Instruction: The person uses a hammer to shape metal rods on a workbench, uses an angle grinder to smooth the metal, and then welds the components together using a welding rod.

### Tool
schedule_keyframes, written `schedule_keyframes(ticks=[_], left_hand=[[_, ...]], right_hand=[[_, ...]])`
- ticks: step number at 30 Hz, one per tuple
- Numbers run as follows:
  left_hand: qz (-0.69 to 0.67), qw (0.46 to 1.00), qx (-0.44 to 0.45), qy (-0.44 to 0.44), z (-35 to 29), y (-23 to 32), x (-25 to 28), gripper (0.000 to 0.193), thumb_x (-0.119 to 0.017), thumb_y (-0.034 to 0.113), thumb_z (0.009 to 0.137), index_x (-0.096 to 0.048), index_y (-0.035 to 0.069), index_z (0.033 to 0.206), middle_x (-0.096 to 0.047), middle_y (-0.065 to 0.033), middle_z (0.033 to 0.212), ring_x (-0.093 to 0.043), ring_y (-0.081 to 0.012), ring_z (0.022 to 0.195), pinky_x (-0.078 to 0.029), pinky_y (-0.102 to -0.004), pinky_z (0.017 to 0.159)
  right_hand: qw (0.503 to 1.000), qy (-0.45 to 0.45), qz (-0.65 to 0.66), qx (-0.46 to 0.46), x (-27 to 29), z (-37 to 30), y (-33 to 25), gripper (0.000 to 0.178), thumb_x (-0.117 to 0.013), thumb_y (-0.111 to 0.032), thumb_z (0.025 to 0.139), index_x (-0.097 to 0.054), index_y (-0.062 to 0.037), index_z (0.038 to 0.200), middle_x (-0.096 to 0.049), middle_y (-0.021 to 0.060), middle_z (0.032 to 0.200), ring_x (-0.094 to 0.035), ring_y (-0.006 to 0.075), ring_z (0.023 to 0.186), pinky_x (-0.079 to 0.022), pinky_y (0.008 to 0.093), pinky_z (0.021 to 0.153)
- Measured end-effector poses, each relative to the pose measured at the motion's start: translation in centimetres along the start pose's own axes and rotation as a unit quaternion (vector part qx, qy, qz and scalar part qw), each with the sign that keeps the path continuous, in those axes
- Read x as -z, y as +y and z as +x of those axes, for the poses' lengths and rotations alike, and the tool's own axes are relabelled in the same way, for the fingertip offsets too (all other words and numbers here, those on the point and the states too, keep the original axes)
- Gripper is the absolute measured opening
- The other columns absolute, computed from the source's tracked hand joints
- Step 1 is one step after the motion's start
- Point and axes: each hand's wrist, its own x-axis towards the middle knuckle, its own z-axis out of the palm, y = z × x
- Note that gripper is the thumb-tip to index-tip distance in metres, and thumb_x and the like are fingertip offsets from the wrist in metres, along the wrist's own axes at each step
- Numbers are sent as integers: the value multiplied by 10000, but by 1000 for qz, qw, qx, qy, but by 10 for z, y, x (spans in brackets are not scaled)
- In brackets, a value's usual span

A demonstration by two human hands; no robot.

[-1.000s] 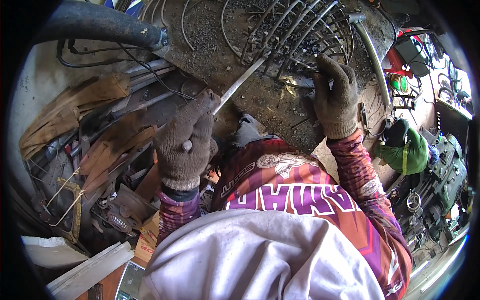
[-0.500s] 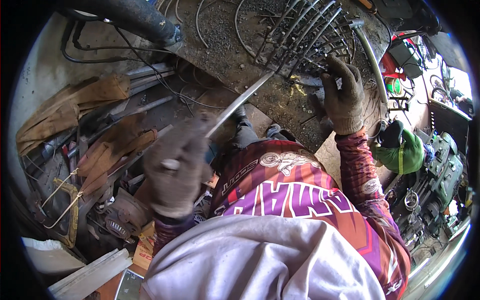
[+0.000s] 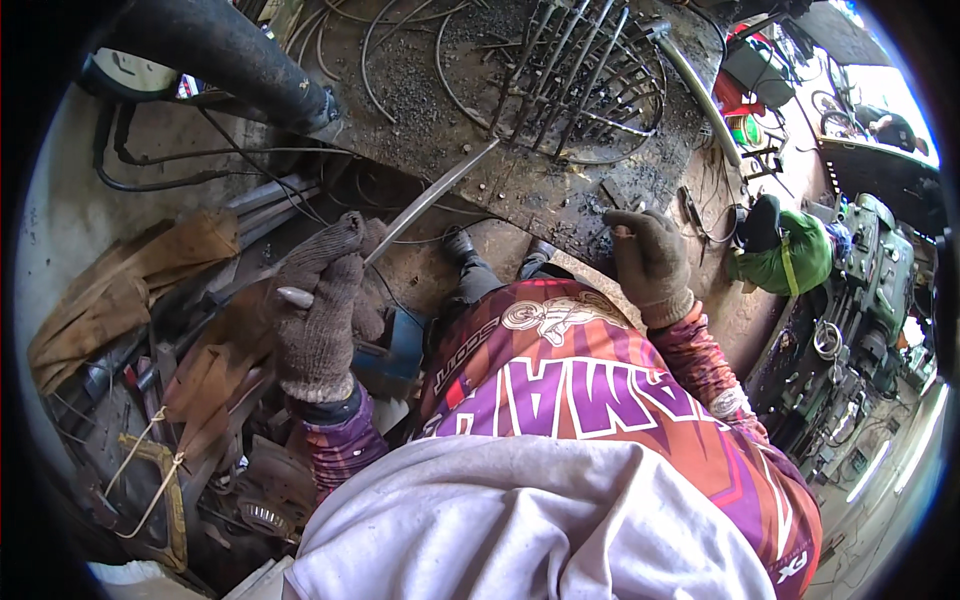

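Left hand (image 3: 325,305): we clamp it on the rod (image 3: 436,195), pointing forward.
Right hand (image 3: 650,260): well apart from the left, fingers half-curled by the table (image 3: 540,205); we cannot tell if they grip.
Rod: slants to beside the grate (image 3: 584,55).

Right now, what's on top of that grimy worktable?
The worktable bears a barred metal frame, curved rods and dark grit; the metal rod in the left hand extends over its edge. The frame's bars hide much of the surface beneath.
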Motion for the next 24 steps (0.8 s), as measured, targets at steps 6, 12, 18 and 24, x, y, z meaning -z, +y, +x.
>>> schedule_keyframes(ticks=[6, 12, 18, 24], left_hand=[[82, 996, -26, -28, 4, -1, -11, 288, -679, 36, 980, -673, -19, 1262, -738, -153, 1210, -691, -219, 1143, -521, -339, 1017], [84, 996, 8, -26, 3, 4, -22, 284, -665, 69, 1003, -668, -7, 1276, -739, -138, 1211, -705, -136, 754, -561, -260, 688], [35, 999, 6, -20, -1, -5, -42, 272, -646, 96, 1026, -664, -1, 1279, -730, -134, 1225, -631, -89, 566, -493, -227, 505], [9, 1000, -7, -30, -2, -17, -54, 285, -647, 95, 1026, -652, 1, 1294, -726, -127, 1225, -645, -100, 588, -509, -234, 528]], right_hand=[[999, -28, 28, -13, -4, -3, -9, 197, -638, -58, 895, -734, -75, 1066, -681, 148, 814, -674, 347, 722, -524, 429, 655], [999, -33, 30, -19, -10, -7, -1, 234, -639, -66, 886, -725, -87, 1102, -687, 149, 845, -678, 349, 746, -535, 427, 671], [999, 0, 32, -30, -6, 1, 3, 279, -674, -59, 868, -720, -81, 1142, -672, 140, 882, -680, 321, 773, -545, 413, 724], [992, 116, -45, 9, -3, 42, 35, 540, -731, -167, 891, -574, -47, 1394, -633, 195, 1240, -648, 327, 1063, -530, 413, 935]])
